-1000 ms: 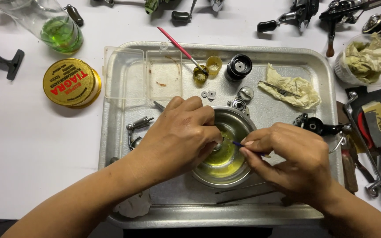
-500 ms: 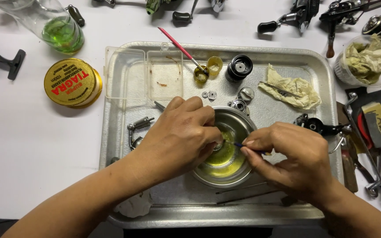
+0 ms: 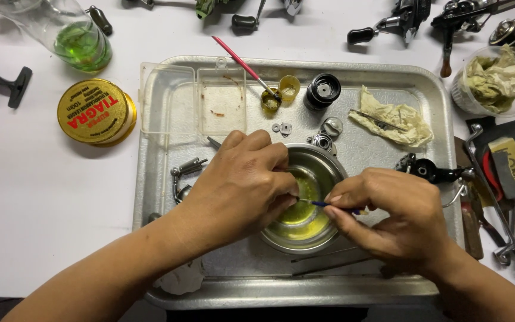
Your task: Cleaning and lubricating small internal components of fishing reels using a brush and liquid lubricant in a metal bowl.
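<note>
Barely anything is shifting since half a second ago: both hands are staying over the small metal bowl (image 3: 305,206), only nudging slightly. From the head view, the left hand (image 3: 239,185) is curling over the bowl's left rim, fingers pressed together on something too hidden to tell. The right hand (image 3: 388,217) is pinching a thin blue-handled brush (image 3: 329,205), its tip pointing into the yellow-green liquid. The bowl is sitting in the near middle of the metal tray (image 3: 424,89), with a crumpled rag (image 3: 391,119) lying far right on it.

round yellow tin (image 3: 95,111) – upper left | clear bottle of green liquid (image 3: 73,33) – top left | crumpled rag (image 3: 392,121) – tray, upper right | black spool (image 3: 322,91) – tray top | red-handled brush (image 3: 244,67) – top centre | tools (image 3: 508,197) – right edge
</note>
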